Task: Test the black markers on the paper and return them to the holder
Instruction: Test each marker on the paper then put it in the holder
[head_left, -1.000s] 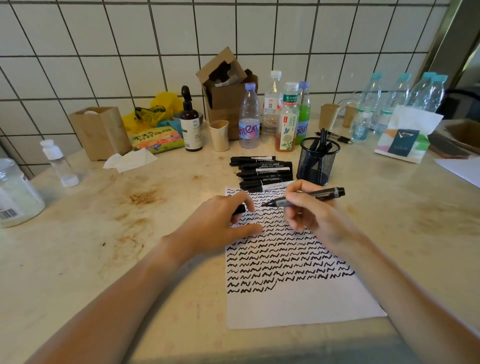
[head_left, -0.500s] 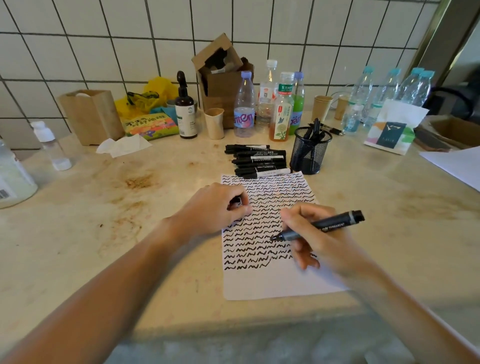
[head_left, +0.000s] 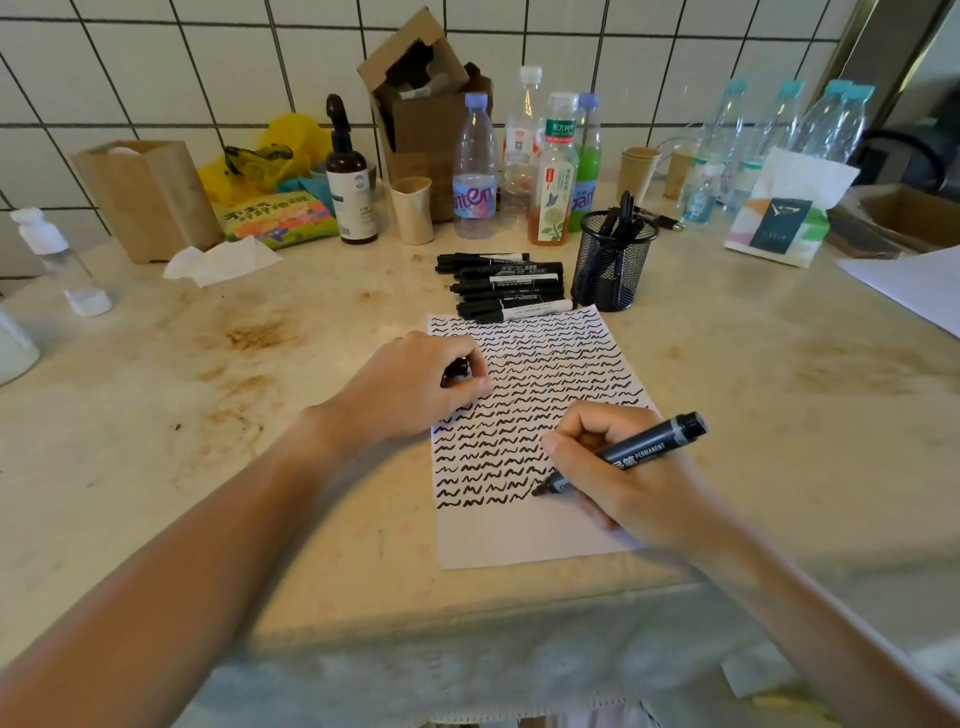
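Observation:
A white paper (head_left: 519, 540) covered in rows of black squiggles lies on the counter in front of me. My right hand (head_left: 618, 478) grips an uncapped black marker (head_left: 644, 449), its tip touching the paper at the end of the lowest squiggle row. Resting on the paper's left edge, my left hand (head_left: 410, 389) has its fingers curled round the marker's black cap (head_left: 457, 370). Several capped black markers (head_left: 506, 286) lie in a pile just beyond the paper. To their right stands a black mesh holder (head_left: 613, 265) with a few markers in it.
Bottles (head_left: 474, 166), paper cups, a brown box and a spray bottle (head_left: 350, 176) line the tiled wall. A tissue pack (head_left: 779, 218) and another sheet (head_left: 914, 283) sit at right, a crumpled tissue (head_left: 218, 262) and small bottle (head_left: 62, 265) at left. The counter edge runs near me.
My right hand brought the marker down from above the paper's top to its lowest squiggle row and set the tip on it. My left hand stayed on the paper with the cap.

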